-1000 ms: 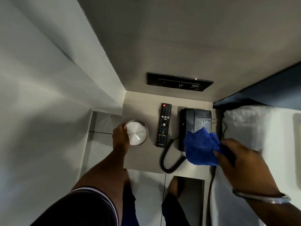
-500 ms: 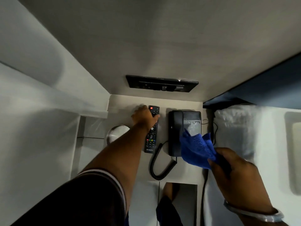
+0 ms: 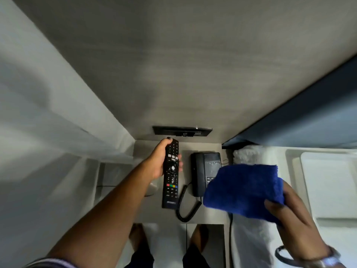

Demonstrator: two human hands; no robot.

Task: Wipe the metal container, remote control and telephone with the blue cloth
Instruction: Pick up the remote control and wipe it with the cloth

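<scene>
L hand (image 3: 161, 161) is wrapped round the upper half of the remote control (image 3: 171, 174), thumb tip at its top end, fingertips showing past its R edge. Remote is black, long, buttons up, w/ a row of red/green/yellow/blue keys on the lower part; its lower end hangs over the table (image 3: 210, 213), just L of the telephone (image 3: 204, 172). Can't tell if that end touches the tabletop.

Telephone: black, handset seated along its L side, keypad partly hidden by the cloth. Coiled cord (image 3: 185, 206) loops out from its near end across the table, passing close to the remote's bottom edge.

R hand (image 3: 295, 219) grips the blue cloth (image 3: 244, 190), thumb pressed on top of it, fabric bunched into a thick pad. Cloth is held up above the telephone's R/near corner, apart from the remote. A bangle (image 3: 301, 258) sits on that wrist.

Metal container (image 3: 152, 188): only a sliver shows, L of the telephone, mostly hidden under the L forearm.

Behind the telephone, a dark wall panel (image 3: 182, 130). R of the telephone, a bed (image 3: 328, 182) w/ white linen.
</scene>
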